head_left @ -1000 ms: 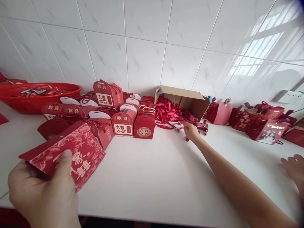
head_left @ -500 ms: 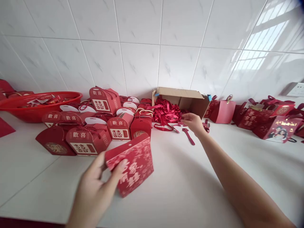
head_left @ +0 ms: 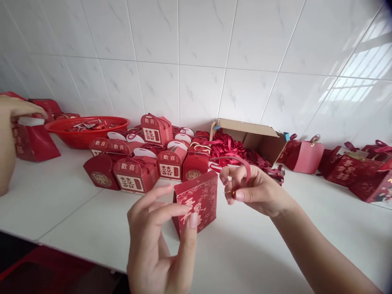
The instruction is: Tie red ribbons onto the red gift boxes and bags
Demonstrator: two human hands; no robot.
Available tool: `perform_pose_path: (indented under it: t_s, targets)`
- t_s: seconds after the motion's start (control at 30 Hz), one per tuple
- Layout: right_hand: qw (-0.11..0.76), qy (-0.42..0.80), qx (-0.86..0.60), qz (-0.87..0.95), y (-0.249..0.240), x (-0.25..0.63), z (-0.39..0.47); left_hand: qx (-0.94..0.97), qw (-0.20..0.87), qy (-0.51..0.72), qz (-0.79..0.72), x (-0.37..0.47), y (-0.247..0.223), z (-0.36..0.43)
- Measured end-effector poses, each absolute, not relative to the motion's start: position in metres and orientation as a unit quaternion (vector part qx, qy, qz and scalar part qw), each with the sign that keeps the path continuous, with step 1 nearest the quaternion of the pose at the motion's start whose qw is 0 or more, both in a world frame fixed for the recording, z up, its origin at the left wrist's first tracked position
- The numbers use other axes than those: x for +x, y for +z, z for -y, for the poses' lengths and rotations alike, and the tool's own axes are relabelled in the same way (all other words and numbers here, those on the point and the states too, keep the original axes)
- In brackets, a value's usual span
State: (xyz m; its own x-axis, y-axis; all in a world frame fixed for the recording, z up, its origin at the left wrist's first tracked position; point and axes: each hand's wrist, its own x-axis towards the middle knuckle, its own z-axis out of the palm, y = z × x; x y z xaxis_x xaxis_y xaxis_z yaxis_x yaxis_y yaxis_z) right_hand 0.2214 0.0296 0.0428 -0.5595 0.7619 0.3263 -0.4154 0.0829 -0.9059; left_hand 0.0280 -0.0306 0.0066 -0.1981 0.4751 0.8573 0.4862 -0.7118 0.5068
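A red bag-shaped box (head_left: 203,200) with gold lettering stands on the white table, its top edge folded to a ridge. In front of it is my left hand (head_left: 163,232), fingers apart, thumb and forefinger overlapping the box in view; whether they touch it is unclear. To the right of the box, my right hand (head_left: 248,188) pinches a thin red ribbon (head_left: 246,165), which arcs up and to the left. A small gold-coloured piece shows at its fingertips. Behind my right hand, a pile of red ribbons (head_left: 228,147) spills from a cardboard box (head_left: 248,127).
Several red gift boxes (head_left: 131,175) with rope handles cluster left of centre. A red basin (head_left: 76,136) holds small packets. At the far left another person's hand (head_left: 26,108) is at a red box (head_left: 36,139). More red boxes (head_left: 343,167) stand at the right.
The box has left my left hand and stands on the table. My right hand has come back from the ribbons with one. Another person's hand has appeared at the left as the view shifted.
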Motion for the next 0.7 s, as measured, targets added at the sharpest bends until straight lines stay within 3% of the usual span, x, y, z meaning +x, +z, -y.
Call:
perform_pose_path:
  t_s: [0.3, 0.7]
  targets:
    - [0.323, 0.796, -0.093, 0.503, 0.03, 0.194, -0.015, -0.746, -0.033, -0.588, 0.312, 0.021, 0.003, 0.03]
    - [0.223, 0.858, -0.051, 0.46, 0.009, 0.191, -0.018, -0.795, -0.08, -0.555, 0.232, 0.005, 0.008, 0.026]
